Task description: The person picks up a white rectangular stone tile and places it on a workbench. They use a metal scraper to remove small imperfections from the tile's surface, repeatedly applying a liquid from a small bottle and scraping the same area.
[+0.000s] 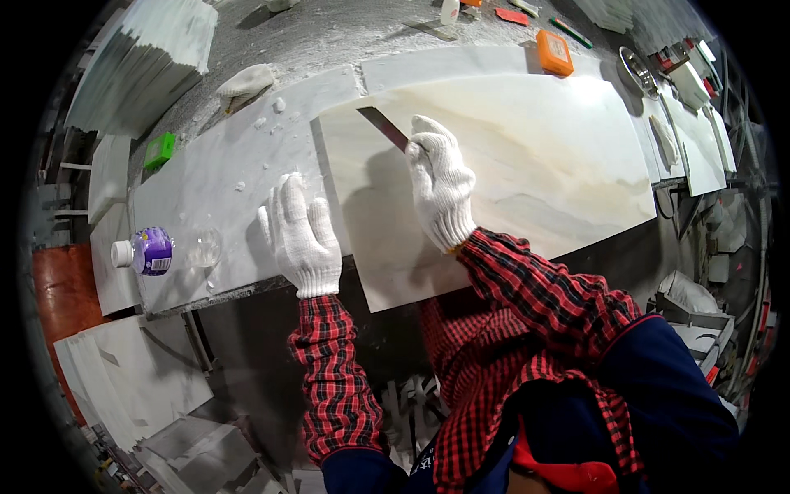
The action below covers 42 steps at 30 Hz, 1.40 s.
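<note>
Both my hands wear white knitted gloves. My right hand point(442, 179) is closed around a flat, dark metal blade point(383, 128), like a scraper, whose free end points up and to the left. Beneath it lies a large cream marble slab point(543, 165) with pale tan veining. My left hand point(304, 235) is spread out, fingers extended, over the grey-white stone surface point(247, 152) just left of the slab's edge. White crumbs point(280, 104) are scattered on that surface beyond my left fingers.
At left lies a clear bottle point(164, 250) with a purple label; behind it is a green block point(160, 151). An orange block point(554, 53), a metal bowl point(637, 72) and a white glove point(246, 83) sit toward the back. Stacked slabs point(148, 62) stand far left.
</note>
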Tool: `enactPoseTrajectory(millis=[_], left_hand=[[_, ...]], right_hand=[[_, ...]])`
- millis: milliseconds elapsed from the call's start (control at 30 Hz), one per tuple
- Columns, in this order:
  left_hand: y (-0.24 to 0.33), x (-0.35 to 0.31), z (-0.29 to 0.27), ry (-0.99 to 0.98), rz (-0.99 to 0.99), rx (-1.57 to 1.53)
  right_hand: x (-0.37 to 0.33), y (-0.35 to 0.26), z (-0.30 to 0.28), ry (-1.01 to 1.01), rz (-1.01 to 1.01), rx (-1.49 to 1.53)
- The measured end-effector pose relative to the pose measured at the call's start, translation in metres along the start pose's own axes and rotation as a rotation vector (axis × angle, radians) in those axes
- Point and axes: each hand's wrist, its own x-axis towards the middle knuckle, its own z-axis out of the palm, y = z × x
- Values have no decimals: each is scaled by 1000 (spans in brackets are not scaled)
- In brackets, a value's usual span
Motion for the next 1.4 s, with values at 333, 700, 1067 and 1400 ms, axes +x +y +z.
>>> enactPoseTrajectory(millis=[333,700,1067,1400], left_hand=[[3,0,-1,110,-68,-15],[0,-4,-1,218,-97,-130],[4,-3,-2,223,-88,-137],[0,-4,1,224,-106,-149]], right_hand=[[15,-4,82,12,22,65],[44,8,7,-25,549,681],[52,-5,67,-317,579,436],[59,-2,72,-444,728,971]])
